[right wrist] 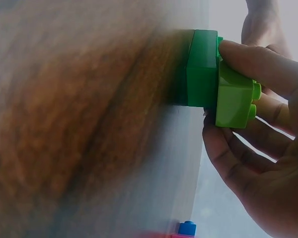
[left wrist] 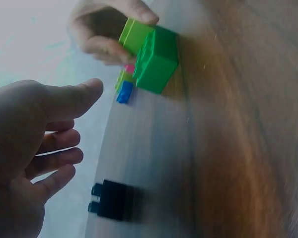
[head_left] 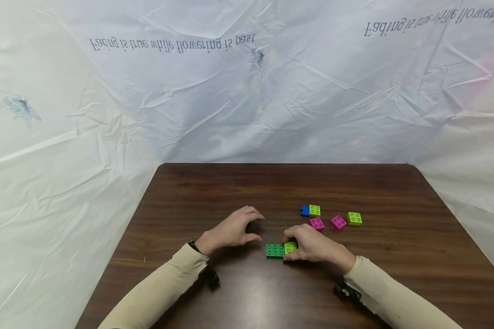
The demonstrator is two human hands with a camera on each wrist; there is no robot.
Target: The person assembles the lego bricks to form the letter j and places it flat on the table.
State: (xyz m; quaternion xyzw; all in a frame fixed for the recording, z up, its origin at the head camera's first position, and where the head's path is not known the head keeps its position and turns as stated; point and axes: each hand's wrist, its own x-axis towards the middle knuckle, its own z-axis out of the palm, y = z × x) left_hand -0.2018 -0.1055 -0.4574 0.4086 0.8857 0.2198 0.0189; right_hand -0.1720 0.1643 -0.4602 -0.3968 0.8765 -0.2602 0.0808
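Observation:
My right hand (head_left: 313, 244) pinches a lime-green toy building brick (head_left: 290, 247) between thumb and fingers. That brick sits on one end of a longer green brick (head_left: 275, 250), and in the right wrist view it sticks out past the green brick's end. Left of the pair, my left hand (head_left: 232, 230) hovers with thumb and fingers apart, holding nothing. A black brick (left wrist: 111, 200) stands on the table below the left hand in the left wrist view; the hand hides it from the head camera.
Behind my right hand lie a blue brick (head_left: 304, 210) against a lime brick (head_left: 314, 210), two pink bricks, one (head_left: 317, 224) nearer the hand and one (head_left: 338, 222) farther right, and another lime brick (head_left: 354, 219). The brown table (head_left: 214, 183) ends before a white sheet (head_left: 238, 114).

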